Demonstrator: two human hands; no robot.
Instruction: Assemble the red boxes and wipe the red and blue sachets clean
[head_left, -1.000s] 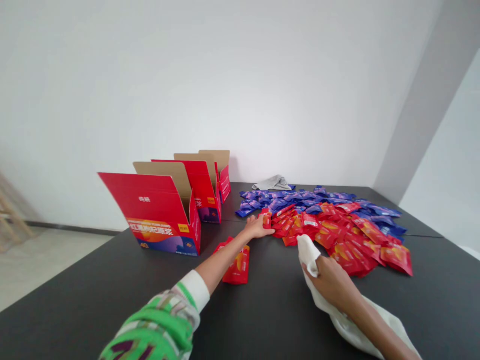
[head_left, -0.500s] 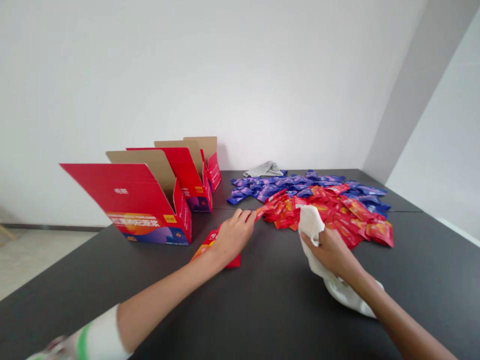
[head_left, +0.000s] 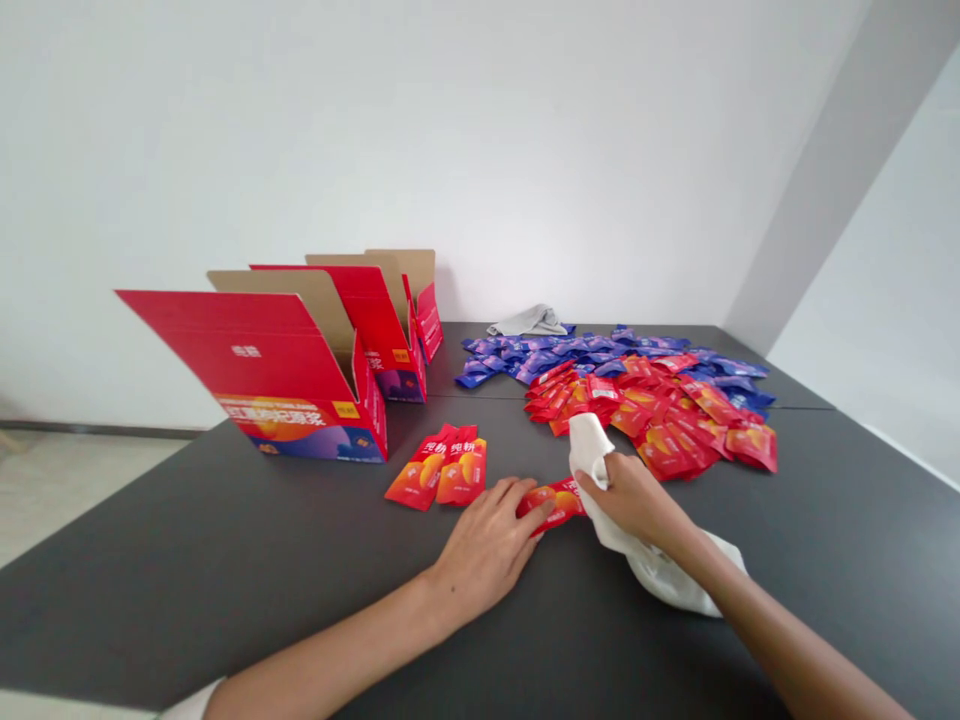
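Observation:
My left hand [head_left: 487,548] lies flat on the dark table, its fingers apart. Its fingertips rest on a red sachet [head_left: 551,503], which is not pinched. Just left of that, two more red sachets with orange print [head_left: 435,467] lie side by side. My right hand [head_left: 630,495] grips a crumpled white cloth [head_left: 660,575], which bunches above and below my fingers. Close beyond it spreads a loose pile of red sachets [head_left: 645,415], overlapping a layer of blue sachets [head_left: 540,355].
Several open red cardboard boxes [head_left: 255,370] stand in a row at the table's left, flaps up. A grey cloth [head_left: 529,322] lies behind the blue sachets near the white wall. A seam crosses the dark table [head_left: 225,560].
My left hand has drawn back from the pile with a red sachet under its fingertips. Two sachets now show uncovered at left. My right hand has shifted slightly left, and the view has tilted.

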